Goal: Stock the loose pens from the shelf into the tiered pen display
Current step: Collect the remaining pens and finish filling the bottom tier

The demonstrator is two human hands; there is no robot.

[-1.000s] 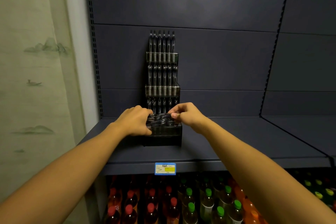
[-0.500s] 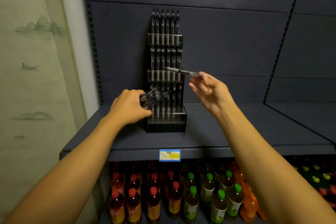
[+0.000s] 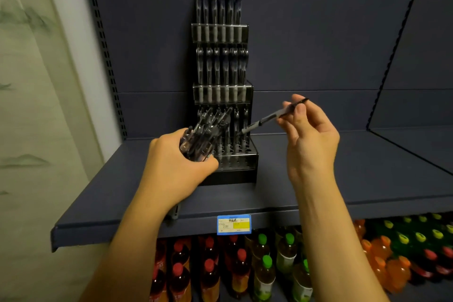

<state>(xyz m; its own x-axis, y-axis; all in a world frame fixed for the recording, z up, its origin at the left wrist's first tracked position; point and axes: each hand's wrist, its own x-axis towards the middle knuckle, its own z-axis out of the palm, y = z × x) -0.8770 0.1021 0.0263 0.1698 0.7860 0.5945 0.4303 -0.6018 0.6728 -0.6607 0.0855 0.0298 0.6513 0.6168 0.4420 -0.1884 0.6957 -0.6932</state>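
The right hand [image 3: 310, 135] is pinching a single pen [image 3: 272, 116] by its upper end, tip slanting down toward the bottom tier of the tiered pen display [image 3: 224, 95]. The left hand [image 3: 180, 166] is gripping a bundle of loose pens [image 3: 203, 137] just in front of that tier. Risk: a slanted tip is likely to miss its slot or strike a neighbouring pen; a loosening grip could spill the bundle onto the shelf [image 3: 367, 174]. The left hand is hiding the tier's left slots, and free slots are hard to count.
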